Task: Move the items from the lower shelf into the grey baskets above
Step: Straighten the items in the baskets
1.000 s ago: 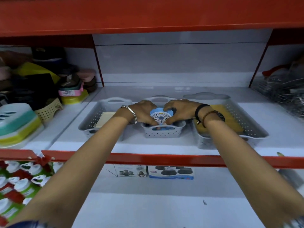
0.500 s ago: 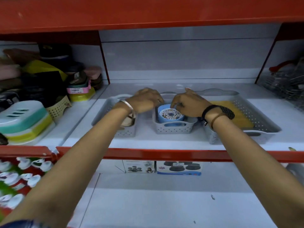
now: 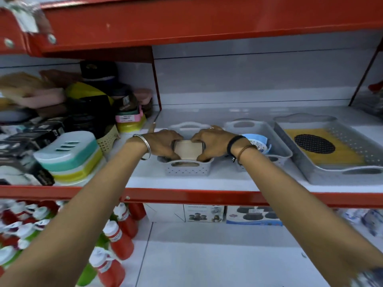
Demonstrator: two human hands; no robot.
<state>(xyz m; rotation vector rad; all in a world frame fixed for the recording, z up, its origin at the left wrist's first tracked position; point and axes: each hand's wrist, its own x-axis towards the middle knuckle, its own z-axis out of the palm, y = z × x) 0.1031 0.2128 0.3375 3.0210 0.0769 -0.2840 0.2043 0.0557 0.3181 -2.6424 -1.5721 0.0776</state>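
Three grey baskets stand in a row on the upper shelf. In the left basket [image 3: 187, 169] lies a beige square item [image 3: 188, 149]. My left hand [image 3: 163, 142] grips its left side and my right hand [image 3: 209, 141] grips its right side. The middle basket [image 3: 277, 149] holds a blue round item [image 3: 258, 141] with a patterned white face, partly hidden by my right wrist. The large right basket [image 3: 323, 172] holds a yellow flat item [image 3: 323, 146] with a black mesh oval. On the lower shelf stand two boxes [image 3: 204, 213] at the back.
Soap cases [image 3: 70, 156] and stacked containers crowd the left bay of the upper shelf. Red and green bottles [image 3: 118, 237] fill the lower left. A red shelf beam [image 3: 186, 195] runs across in front. Wire goods sit at the far right.
Both hands left the blue round item in the middle basket and moved left onto the beige item in the left basket. The view shifted left and down.
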